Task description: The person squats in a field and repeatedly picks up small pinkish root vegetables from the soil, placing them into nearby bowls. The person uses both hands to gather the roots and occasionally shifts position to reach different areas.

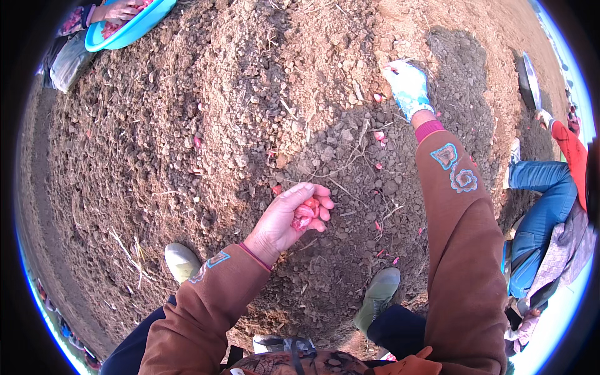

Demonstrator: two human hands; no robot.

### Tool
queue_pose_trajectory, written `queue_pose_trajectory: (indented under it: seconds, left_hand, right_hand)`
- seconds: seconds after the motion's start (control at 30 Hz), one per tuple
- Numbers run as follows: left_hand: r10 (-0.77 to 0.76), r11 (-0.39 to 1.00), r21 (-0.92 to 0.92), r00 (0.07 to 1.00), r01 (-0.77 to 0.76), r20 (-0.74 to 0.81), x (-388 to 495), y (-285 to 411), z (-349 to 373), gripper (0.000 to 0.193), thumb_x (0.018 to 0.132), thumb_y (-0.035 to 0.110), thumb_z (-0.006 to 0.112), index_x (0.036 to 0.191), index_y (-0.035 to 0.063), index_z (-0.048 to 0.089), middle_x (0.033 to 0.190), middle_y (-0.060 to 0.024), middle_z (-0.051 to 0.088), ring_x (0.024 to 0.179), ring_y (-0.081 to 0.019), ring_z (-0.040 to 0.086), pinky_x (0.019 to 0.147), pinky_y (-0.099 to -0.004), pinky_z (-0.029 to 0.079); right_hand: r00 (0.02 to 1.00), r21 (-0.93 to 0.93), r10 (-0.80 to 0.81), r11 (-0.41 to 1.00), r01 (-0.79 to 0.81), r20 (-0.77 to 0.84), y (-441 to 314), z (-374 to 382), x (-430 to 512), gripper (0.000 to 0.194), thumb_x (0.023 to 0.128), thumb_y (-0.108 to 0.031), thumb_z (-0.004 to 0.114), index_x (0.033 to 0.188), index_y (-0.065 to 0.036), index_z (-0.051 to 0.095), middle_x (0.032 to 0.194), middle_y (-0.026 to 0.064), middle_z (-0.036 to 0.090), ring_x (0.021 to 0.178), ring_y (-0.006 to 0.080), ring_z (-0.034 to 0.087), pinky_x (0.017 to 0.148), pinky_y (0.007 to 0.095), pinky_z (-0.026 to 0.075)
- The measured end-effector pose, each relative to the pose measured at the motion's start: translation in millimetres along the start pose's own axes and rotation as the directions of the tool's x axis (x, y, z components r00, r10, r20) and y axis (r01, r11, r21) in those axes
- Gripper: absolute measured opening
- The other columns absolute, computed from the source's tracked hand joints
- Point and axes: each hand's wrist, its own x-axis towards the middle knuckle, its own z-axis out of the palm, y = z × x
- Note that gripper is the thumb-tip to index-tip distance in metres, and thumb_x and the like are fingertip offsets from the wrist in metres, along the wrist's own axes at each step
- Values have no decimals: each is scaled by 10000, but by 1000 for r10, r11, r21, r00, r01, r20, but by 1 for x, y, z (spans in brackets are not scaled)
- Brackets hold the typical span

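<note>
Several reddish-pink cloves or seed pieces (304, 214), perhaps garlic cloves, lie in my bare left hand (293, 218), its fingers curled around them over the shaded soil. Farther out, my right hand (407, 86) wears a white and blue patterned glove and is lowered to the sunlit soil, fingertips at the surface; whether they pinch something cannot be told. Just below the glove's fingertips a single pink clove (378, 97) rests on the soil. More pink pieces (379, 136) lie in a loose line on the ground between my right arm and my left hand.
A turquoise basin (124, 35) with pink pieces stands at upper left, with another person's hand (123, 10) in it. At right, a person in blue jeans (539, 187) reaches toward a basin (531, 82). My green shoes (380, 290) stand on cloddy soil with dry stalks (136, 258).
</note>
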Motion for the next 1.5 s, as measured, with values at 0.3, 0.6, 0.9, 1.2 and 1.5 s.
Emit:
queue_pose_trajectory:
  seconds: [0.3,0.6,0.9,1.2,1.5]
  left_hand:
    - [95,959,-278,987,-55,133,15,8,-9,532,1047,375,316,1335,-59,425,1301,-280,515,1182,-381,549,991,-498,492]
    - [98,961,-269,989,-66,108,-30,-15,-6,621,1045,449,234,1363,-62,387,1185,-249,568,1122,-355,580,1036,-537,444]
    - [-128,979,-177,982,103,-136,-60,-38,26,485,1029,483,329,1115,41,509,606,79,304,533,-60,384,917,-588,521]
    - [-25,1000,-1,993,25,111,-17,3,5,460,1045,314,358,1269,-60,505,1069,-183,640,841,-222,659,693,-333,595]
    - [-150,989,23,979,148,135,0,18,-13,380,1032,264,421,1211,-49,539,1023,-152,646,835,-204,660,666,-338,594]
  right_hand:
    - [964,-469,-106,857,213,244,11,41,30,196,897,-252,548,976,-99,644,988,171,644,946,363,619,826,454,495]
    - [794,324,-530,839,438,299,-140,-46,-177,222,891,-120,608,1104,-98,666,952,107,629,879,299,630,786,384,508]
    - [533,292,-659,732,615,530,-183,-84,-217,234,763,-235,668,923,-76,607,868,131,594,845,319,625,730,425,510]
    - [891,803,48,414,-429,451,-95,-58,-104,114,905,-67,619,1010,-23,620,824,75,664,660,133,658,556,249,523]
    - [985,-330,-169,928,170,32,-4,32,73,195,861,-205,614,957,-49,681,943,173,654,903,349,646,787,437,517]
